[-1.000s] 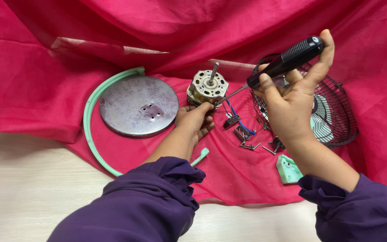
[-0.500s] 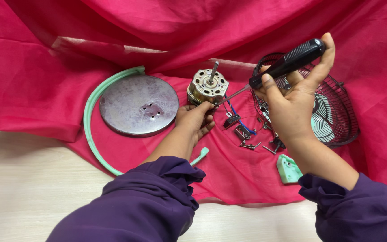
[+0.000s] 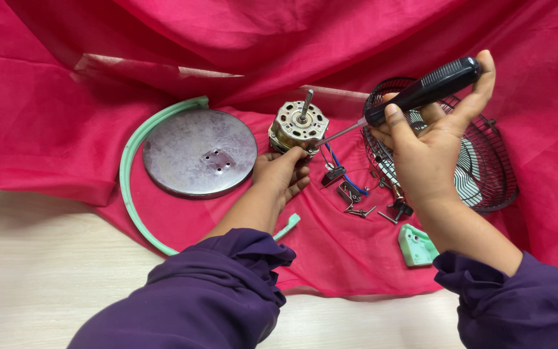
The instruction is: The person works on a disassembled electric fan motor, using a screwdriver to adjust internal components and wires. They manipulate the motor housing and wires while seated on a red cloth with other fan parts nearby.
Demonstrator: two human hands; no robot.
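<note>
The left hand [image 3: 283, 176] steadies a small fan motor [image 3: 298, 127] that stands on the red cloth [image 3: 53, 123], its shaft pointing up and slightly tilted. The fingers curl against the motor's near side, thumb on its lower edge, so this grip is closed on the motor housing. The right hand [image 3: 429, 150] clamps a black-handled screwdriver [image 3: 414, 95]; fingers and thumb wrap the handle, and the thin metal blade slants down to the left, its tip meeting the right side of the motor's top plate.

Blue and black wires [image 3: 338, 167] trail from the motor toward the person, with a few loose screws and small metal clips [image 3: 356, 205] scattered just beside them on the cloth. Behind the right hand lies a black wire fan guard [image 3: 492, 168], partly hidden by the wrist. A pale green plastic block [image 3: 416, 247] rests near the right forearm. To the left of the motor sits a round grey metal base plate [image 3: 192, 152], and a curved pale green plastic ring [image 3: 138, 194] arcs around its left and lower sides. The cloth covers the far part of a light wooden worktop [image 3: 40, 278]. Both forearms wear purple sleeves [image 3: 214, 291].
</note>
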